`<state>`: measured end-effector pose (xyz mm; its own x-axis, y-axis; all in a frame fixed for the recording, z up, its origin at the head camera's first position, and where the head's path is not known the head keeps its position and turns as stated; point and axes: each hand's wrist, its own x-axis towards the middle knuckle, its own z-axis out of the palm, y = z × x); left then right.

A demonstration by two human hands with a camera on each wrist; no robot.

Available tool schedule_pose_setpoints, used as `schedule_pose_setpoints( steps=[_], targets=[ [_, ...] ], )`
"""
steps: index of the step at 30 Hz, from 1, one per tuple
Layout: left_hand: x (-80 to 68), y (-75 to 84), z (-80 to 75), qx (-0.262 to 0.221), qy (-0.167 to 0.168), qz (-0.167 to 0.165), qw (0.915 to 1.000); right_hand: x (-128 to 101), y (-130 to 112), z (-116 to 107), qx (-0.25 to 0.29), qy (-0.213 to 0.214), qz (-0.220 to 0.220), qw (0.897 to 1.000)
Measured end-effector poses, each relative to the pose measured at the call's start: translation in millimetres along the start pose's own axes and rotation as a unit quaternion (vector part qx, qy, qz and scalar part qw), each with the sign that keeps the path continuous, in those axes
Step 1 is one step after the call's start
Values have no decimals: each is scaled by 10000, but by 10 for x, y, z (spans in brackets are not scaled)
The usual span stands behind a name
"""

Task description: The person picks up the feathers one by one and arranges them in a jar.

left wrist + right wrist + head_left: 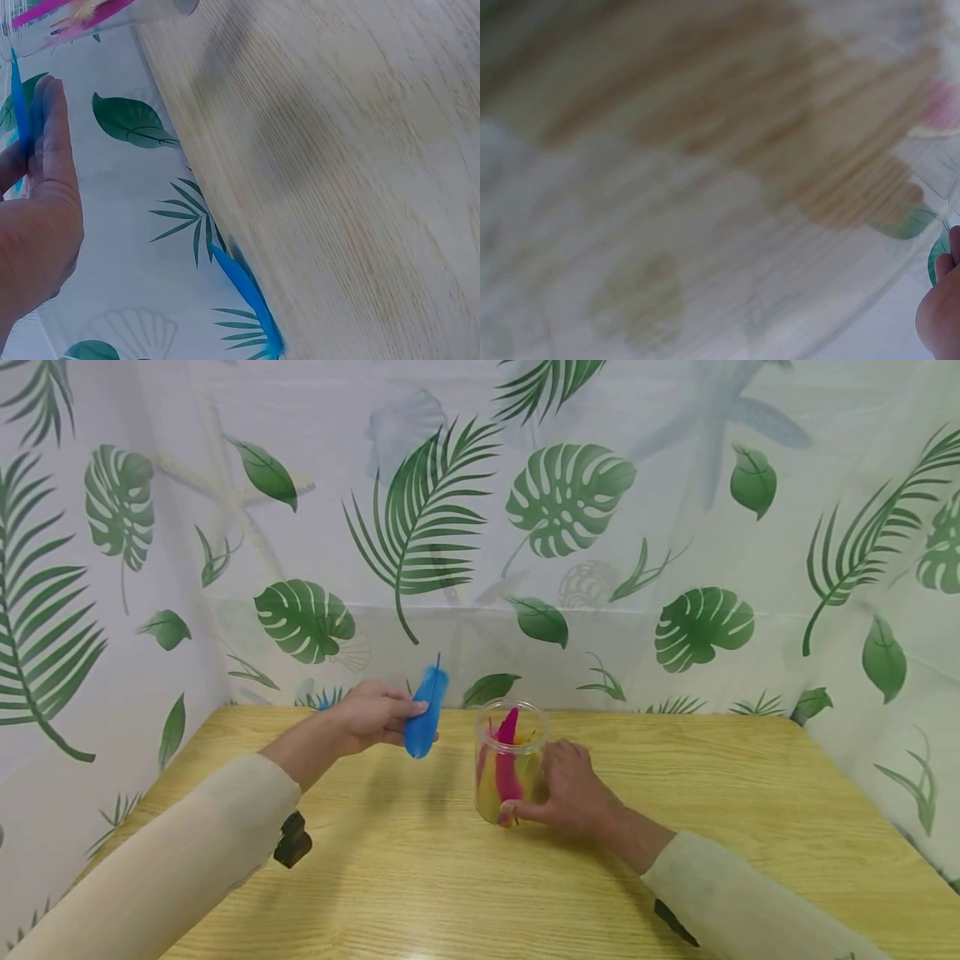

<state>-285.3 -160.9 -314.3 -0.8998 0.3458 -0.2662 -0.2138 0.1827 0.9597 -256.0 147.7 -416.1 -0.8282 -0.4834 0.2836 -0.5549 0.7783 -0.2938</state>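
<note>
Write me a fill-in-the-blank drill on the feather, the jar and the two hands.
1. The left hand pinches a ____ feather.
2. The right hand holds a clear ____ on the wooden table.
3. The jar has pink and ____ feathers inside.
4. The jar has no ____ on top.

Missing words: blue; jar; yellow; lid

The left hand (372,717) pinches a blue feather (425,711) while the right hand (567,791) steadies a clear jar (510,760).
</note>
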Motion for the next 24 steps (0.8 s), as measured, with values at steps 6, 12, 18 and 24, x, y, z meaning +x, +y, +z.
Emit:
schedule_pose_setpoints(
  steps=[6, 12, 18, 24],
  targets=[
    [5, 11, 37, 121, 118, 101, 9998, 2, 2, 3, -28, 3, 1, 10000],
    [38, 30, 91, -109, 196, 265, 9994, -2, 2, 9, -66, 45, -48, 10000],
    [45, 120, 203, -513, 492, 412, 9966, -4, -2, 11, -21, -11, 7, 10000],
    [47, 222, 333, -799, 511, 472, 9944, 4, -11, -3, 7, -56, 83, 9999]
  ],
)
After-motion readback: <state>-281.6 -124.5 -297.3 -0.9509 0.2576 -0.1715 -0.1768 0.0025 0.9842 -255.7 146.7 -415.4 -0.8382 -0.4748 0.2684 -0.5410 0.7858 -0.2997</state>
